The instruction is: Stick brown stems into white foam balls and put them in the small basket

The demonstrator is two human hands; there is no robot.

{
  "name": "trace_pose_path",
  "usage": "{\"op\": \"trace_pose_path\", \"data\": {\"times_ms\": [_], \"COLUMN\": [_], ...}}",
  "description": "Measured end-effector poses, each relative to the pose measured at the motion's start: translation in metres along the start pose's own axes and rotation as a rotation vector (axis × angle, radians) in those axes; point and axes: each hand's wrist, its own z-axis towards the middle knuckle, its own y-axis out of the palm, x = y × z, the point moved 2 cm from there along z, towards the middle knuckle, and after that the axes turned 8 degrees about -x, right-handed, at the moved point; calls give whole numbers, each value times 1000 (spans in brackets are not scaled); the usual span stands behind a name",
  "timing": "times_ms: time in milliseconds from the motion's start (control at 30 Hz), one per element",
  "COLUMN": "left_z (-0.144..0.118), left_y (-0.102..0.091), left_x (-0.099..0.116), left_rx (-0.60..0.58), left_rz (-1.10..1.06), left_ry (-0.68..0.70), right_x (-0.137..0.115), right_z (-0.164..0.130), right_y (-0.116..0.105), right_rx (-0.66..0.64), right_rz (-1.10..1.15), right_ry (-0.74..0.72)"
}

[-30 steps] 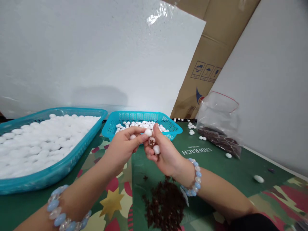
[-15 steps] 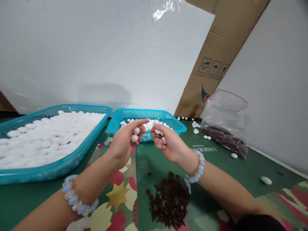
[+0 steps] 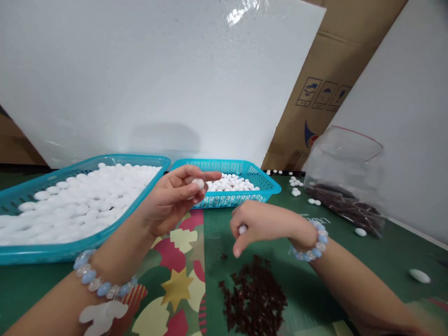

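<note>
My left hand [image 3: 164,198] is closed on a small white egg-shaped piece [image 3: 199,183], pinched by the thumb, with the index finger stretched out to the right. Part of another white piece seems to show below it. Over the dark green mat, my right hand [image 3: 261,220] is turned down with its fingers curled round a white piece [image 3: 242,229]; its thumb points down. Just below lies a pile of small, dark red-brown, spiky pieces [image 3: 254,296]. Behind both hands, a turquoise perforated basket [image 3: 268,179] holds many white pieces.
A larger turquoise tray [image 3: 105,238] full of white pieces stands at the left. Several loose white pieces [image 3: 296,182] lie at the right, beside a clear zip bag [image 3: 345,186] of dark brown pieces. A white board [image 3: 157,70] and a cardboard box [image 3: 336,56] rise behind.
My hands have moved apart. The right hand has come down and turned over, towards the brown pile. My left hand has rotated, its thumb now on a white piece. The view has shifted slightly.
</note>
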Motion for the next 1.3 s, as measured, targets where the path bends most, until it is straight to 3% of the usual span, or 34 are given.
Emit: {"op": "trace_pose_path", "data": {"times_ms": [100, 300, 567, 833, 1300], "left_z": [-2, -4, -1, 6, 8], "left_y": [2, 5, 8, 7, 2], "left_x": [4, 6, 4, 1, -8], "left_rx": [-96, -98, -85, 74, 129], "left_rz": [30, 111, 122, 181, 221], "left_ry": [28, 55, 36, -85, -193], "right_x": [-5, -11, -9, -1, -1], "right_z": [7, 11, 14, 15, 17], "right_y": [11, 21, 24, 18, 18], "right_rx": [-52, -129, -193, -316, -351], "right_rz": [-227, -360, -314, -250, -184], "right_ry": [-4, -22, -82, -73, -128]}}
